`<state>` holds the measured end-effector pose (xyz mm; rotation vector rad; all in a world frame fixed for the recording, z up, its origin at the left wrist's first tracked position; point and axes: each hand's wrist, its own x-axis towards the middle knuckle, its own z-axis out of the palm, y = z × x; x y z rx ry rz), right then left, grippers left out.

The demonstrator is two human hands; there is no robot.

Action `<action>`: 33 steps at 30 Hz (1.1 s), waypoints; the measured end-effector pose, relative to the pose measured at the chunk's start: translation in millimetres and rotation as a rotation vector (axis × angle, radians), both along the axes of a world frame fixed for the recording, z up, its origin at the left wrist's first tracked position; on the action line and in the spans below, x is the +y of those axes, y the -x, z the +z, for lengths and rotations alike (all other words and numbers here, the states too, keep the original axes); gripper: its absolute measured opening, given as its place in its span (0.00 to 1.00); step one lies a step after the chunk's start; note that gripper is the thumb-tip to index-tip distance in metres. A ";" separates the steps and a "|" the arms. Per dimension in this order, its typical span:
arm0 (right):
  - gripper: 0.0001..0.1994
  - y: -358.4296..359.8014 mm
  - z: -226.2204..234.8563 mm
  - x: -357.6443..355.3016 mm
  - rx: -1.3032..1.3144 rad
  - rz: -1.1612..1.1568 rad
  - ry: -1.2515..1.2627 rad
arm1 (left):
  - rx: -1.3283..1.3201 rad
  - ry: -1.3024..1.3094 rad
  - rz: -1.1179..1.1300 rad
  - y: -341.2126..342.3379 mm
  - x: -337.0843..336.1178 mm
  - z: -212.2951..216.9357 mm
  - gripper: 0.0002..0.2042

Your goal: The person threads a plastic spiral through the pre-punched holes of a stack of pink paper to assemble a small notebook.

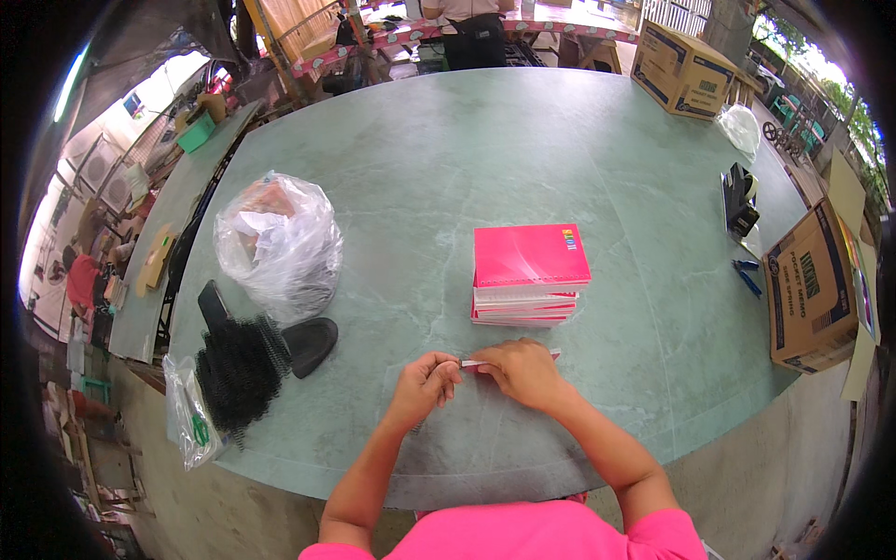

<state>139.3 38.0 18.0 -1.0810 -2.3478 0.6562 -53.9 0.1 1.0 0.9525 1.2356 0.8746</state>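
Observation:
At the near middle of the table, my right hand (pixel 523 369) is closed on a thin notebook (pixel 557 354), its white page edges and a bit of pink cover showing around the fingers. My left hand (pixel 427 385) is pinched at the notebook's left end. A thin dark jagged strip (pixel 417 427), which looks like a black spiral wire, trails below that hand; the fingers hide the rest. Just beyond both hands stands a stack of pink notebooks (pixel 532 257), with a row of holes along the top cover's near edge.
Left lie a heap of black spiral wires (pixel 243 373), a dark rounded pad (pixel 311 345), a filled clear plastic bag (pixel 280 247) and a flatter bag (pixel 191 420). Right are an open carton (pixel 810 289), blue-handled pliers (pixel 746 276) and a tape dispenser (pixel 740 201). Another carton (pixel 684 70) stands far right.

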 end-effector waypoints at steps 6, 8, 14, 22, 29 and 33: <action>0.09 -2.2 -0.6 1.6 -0.045 0.016 -0.067 | 0.718 -0.854 0.105 -17.2 1.8 -5.2 0.08; 0.09 -1.7 -4.0 -0.8 -0.091 -0.006 -0.081 | 0.661 -0.544 -0.098 3.2 2.6 -1.5 0.09; 0.09 7.7 -7.4 -0.4 0.040 -0.036 -0.173 | 0.665 -0.619 -0.112 -4.3 2.5 29.0 0.10; 0.10 12.1 -10.7 0.6 0.119 -0.001 -0.102 | 0.714 -0.555 -0.235 12.9 2.9 23.3 0.14; 0.08 11.5 -5.9 1.9 0.029 0.069 -0.111 | 0.764 -0.715 -0.349 19.4 13.2 14.2 0.10; 0.08 13.9 -12.1 3.1 0.158 0.049 -0.005 | 0.902 -0.613 -0.305 62.7 35.0 37.5 0.11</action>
